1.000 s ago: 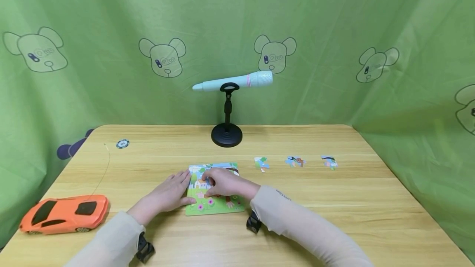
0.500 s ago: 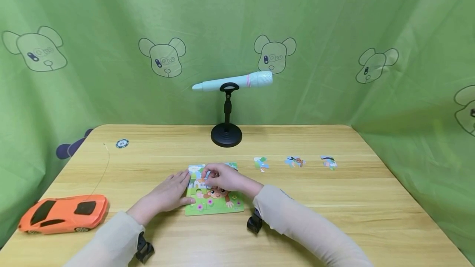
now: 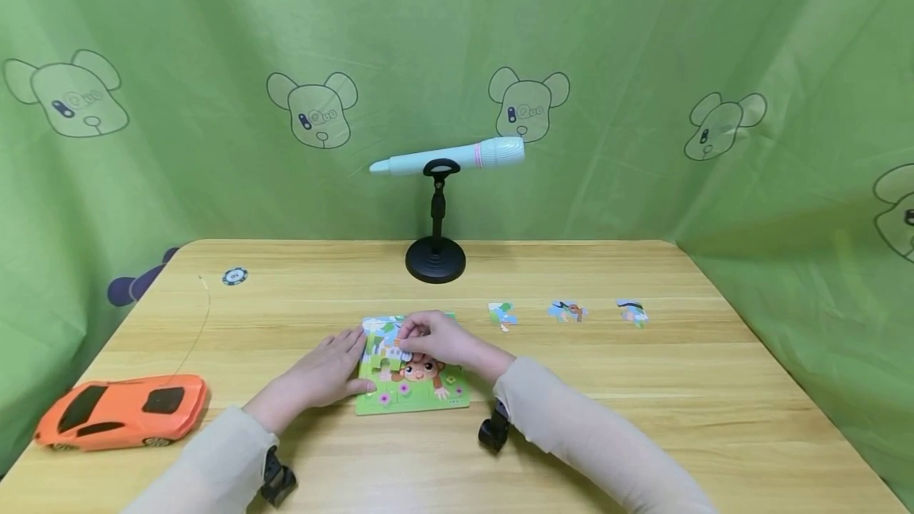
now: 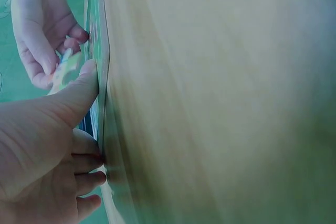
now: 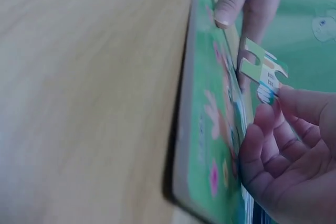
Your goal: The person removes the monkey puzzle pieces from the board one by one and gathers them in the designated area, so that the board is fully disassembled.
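Note:
A jigsaw puzzle board (image 3: 428,401) with a monkey picture and green grass lies at the middle of the table. My left hand (image 3: 324,375) rests along its left edge, fingers extended and thumb over the lower left part of the board. Between thumb and fingers, my right hand (image 3: 441,339) pinches a puzzle piece (image 5: 268,72) printed with a house and grass, raised and tilted over the board. Under it a gap shows in the picture, left of the monkey's face. The upper right of the board is partly hidden by my right hand.
Three loose puzzle pieces lie in a row to the right: one (image 3: 503,314), a second (image 3: 567,310) and a third (image 3: 632,311). Behind stands a microphone (image 3: 446,159) on a black stand (image 3: 436,260). An orange toy car (image 3: 124,412) and a poker chip (image 3: 235,276) are at left.
My right hand has lifted the house piece off the board and shifted slightly right and away, uncovering the monkey's face. The left hand has stayed in place.

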